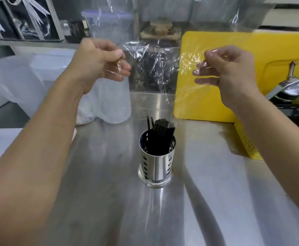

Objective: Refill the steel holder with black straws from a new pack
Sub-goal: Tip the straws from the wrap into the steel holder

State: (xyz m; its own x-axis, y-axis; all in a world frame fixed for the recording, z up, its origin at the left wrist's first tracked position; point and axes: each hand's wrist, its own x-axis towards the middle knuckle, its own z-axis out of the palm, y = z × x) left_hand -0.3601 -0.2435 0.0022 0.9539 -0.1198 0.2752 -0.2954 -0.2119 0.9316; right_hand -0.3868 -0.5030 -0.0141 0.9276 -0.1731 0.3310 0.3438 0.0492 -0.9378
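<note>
A perforated steel holder (156, 163) stands upright on the steel counter (109, 192) in the middle of the view, with several black straws (161, 134) standing in it. Above it a clear plastic pack wrapper (155, 64) hangs stretched between my hands. My left hand (100, 61) pinches its left edge. My right hand (228, 70) pinches its right edge, with film draped over the fingers. No straws show inside the wrapper.
A yellow cutting board (216, 96) leans at the back right, above a yellow perforated basket (246, 141). Translucent white plastic jugs (109, 103) stand at the back left. A chrome tap (290, 82) is at the right edge.
</note>
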